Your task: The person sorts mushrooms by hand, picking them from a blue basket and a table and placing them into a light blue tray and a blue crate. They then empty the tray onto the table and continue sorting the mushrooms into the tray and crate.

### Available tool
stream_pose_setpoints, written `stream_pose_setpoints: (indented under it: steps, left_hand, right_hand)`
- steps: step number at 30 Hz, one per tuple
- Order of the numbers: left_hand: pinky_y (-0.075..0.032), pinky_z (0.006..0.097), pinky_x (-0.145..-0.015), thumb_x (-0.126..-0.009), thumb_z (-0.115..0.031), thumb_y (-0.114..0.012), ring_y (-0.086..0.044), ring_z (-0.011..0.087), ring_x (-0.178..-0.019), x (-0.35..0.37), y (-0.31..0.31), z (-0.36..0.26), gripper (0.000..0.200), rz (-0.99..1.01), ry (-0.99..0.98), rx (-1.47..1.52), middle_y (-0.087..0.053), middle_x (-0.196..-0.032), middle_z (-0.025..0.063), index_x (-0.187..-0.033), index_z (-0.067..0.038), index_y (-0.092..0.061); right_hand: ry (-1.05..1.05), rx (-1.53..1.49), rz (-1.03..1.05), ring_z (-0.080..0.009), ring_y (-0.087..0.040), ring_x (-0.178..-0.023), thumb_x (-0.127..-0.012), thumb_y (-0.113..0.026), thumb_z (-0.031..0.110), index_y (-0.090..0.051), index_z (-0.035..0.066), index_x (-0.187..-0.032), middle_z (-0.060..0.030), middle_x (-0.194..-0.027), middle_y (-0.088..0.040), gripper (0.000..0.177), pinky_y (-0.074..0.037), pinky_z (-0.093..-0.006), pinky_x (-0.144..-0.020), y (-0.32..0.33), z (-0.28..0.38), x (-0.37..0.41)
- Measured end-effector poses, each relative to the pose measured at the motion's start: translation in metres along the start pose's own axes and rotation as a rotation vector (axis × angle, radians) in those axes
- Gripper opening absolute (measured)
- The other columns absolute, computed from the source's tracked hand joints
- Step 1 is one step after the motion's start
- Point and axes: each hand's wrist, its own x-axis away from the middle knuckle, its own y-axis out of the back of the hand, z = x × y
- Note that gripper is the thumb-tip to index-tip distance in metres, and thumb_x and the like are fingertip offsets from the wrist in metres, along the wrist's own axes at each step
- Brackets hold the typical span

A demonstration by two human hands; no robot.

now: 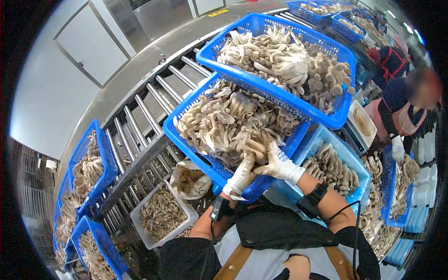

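Observation:
Both my hands wear white gloves and are at the near edge of a blue basket point(186, 143) heaped with grey-brown mushrooms point(210, 119). My left hand point(241, 175) points up into the heap, its fingers wrapped at the mushrooms and partly hidden by them. Close beside it, my right hand point(280, 164) is bent around the same clump from the right, its fingertips among the stems. The two thumbs nearly meet. Behind this basket, a second blue basket point(275, 84) holds more mushrooms, with a pale cluster in its middle.
Metal rollers point(148, 107) run along the left. A light blue crate point(364, 179) of mushrooms stands right of my right hand. A white bin point(190, 217) and a bag point(204, 192) lie near my left forearm. At right, a co-worker's gloved hand point(398, 148) holds mushrooms beside a scale point(361, 122).

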Motion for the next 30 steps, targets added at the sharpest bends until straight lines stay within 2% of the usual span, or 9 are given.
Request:
stream_pose_setpoints:
  steps: [3,4,6,9,14,21,23,25,30]
  left_hand:
    - [-0.040,0.0366,-0.106,-0.097,-0.045,-0.054,-0.045,0.0208,-0.128,-0.007,-0.021,0.003,0.088,-0.094,-0.174,-0.166,-0.038,-0.146,0.0103,-0.155,-0.016,0.006]
    - [-0.038,0.0360,-0.107,-0.098,-0.042,-0.052,-0.044,0.0229,-0.130,-0.007,-0.016,0.005,0.085,-0.150,-0.209,-0.405,-0.039,-0.145,0.0137,-0.155,-0.014,0.005]
    - [-0.034,0.0348,-0.109,-0.100,-0.037,-0.048,-0.041,0.0270,-0.134,-0.004,-0.017,0.002,0.081,-0.298,-0.244,-0.899,-0.041,-0.145,0.0205,-0.154,-0.008,0.004]
    - [-0.031,0.0389,-0.111,-0.098,-0.030,-0.052,-0.040,0.0369,-0.136,-0.005,-0.051,-0.012,0.061,-0.500,-0.357,-1.010,-0.043,-0.141,0.0294,-0.145,0.003,-0.033]
    - [-0.045,0.0420,-0.097,-0.089,-0.025,-0.061,-0.055,0.0382,-0.114,-0.005,-0.048,-0.025,0.047,-0.340,-0.515,-1.376,-0.051,-0.127,0.0246,-0.127,0.001,-0.052]
    - [-0.051,0.0374,-0.077,-0.080,-0.007,-0.070,-0.061,0.0298,-0.087,-0.003,-0.054,-0.021,0.031,-0.411,-0.612,-1.436,-0.052,-0.111,0.0181,-0.108,0.001,-0.059]
    - [-0.051,0.0384,-0.076,-0.081,-0.007,-0.069,-0.061,0.0309,-0.088,0.000,-0.060,-0.025,0.028,-0.409,-0.565,-1.440,-0.054,-0.106,0.0182,-0.107,0.001,-0.060]
    - [-0.050,0.0389,-0.077,-0.081,-0.005,-0.068,-0.061,0.0326,-0.089,-0.002,-0.058,-0.025,0.023,-0.365,-0.585,-1.447,-0.057,-0.100,0.0178,-0.103,0.000,-0.062]
    - [-0.049,0.0394,-0.082,-0.081,-0.005,-0.067,-0.061,0.0349,-0.093,0.010,-0.055,-0.025,0.017,-0.221,-0.516,-1.478,-0.063,-0.097,0.0171,-0.098,-0.001,-0.065]
  right_hand:
    - [-0.158,-0.161,-0.142,-0.0306,-0.033,-0.139,-0.065,-0.086,0.015,-0.009,0.013,-0.154,-0.0162,-0.150,-0.032,0.118,-0.027,-0.0402,-0.115,-0.012,-0.025,0.004]
    - [-0.204,-0.111,-0.213,-0.0322,-0.037,-0.137,-0.061,-0.083,0.009,-0.013,0.003,-0.150,-0.0197,-0.143,-0.041,0.113,-0.032,-0.0429,-0.112,-0.009,-0.031,0.005]
    - [-0.251,-0.432,-0.396,-0.0271,-0.043,-0.132,-0.064,-0.078,-0.002,-0.015,0.009,-0.151,-0.0160,-0.144,-0.042,0.108,-0.036,-0.0390,-0.110,-0.016,-0.034,0.001]
    - [-0.227,-0.746,-0.562,-0.0237,-0.047,-0.128,-0.077,-0.078,0.006,-0.015,0.011,-0.151,-0.0138,-0.144,-0.042,0.098,-0.044,-0.0346,-0.104,-0.024,-0.028,0.003]
    - [-0.225,-0.863,-0.628,-0.0226,-0.048,-0.127,-0.081,-0.075,0.006,-0.015,0.009,-0.151,-0.0120,-0.143,-0.043,0.093,-0.047,-0.0338,-0.100,-0.020,-0.021,0.007]
    - [-0.190,-0.876,-0.805,-0.0184,-0.049,-0.124,-0.082,-0.072,0.000,-0.025,0.008,-0.146,-0.0085,-0.138,-0.049,0.080,-0.044,-0.0325,-0.102,-0.030,-0.003,-0.002]
    - [-0.265,-1.023,-0.879,-0.0153,-0.062,-0.100,-0.083,-0.067,-0.009,-0.025,0.010,-0.146,-0.0076,-0.129,-0.054,0.078,-0.053,-0.0224,-0.076,-0.035,-0.015,-0.002]
    - [-0.241,-1.055,-0.836,-0.0138,-0.063,-0.090,-0.083,-0.065,-0.010,-0.025,0.011,-0.147,-0.0076,-0.128,-0.054,0.078,-0.052,-0.0191,-0.067,-0.032,-0.018,0.001]
    - [-0.276,-0.916,-0.897,-0.0124,-0.061,-0.095,-0.084,-0.068,-0.003,-0.028,0.008,-0.145,-0.0071,-0.129,-0.054,0.074,-0.051,-0.0213,-0.071,-0.024,-0.011,0.001]
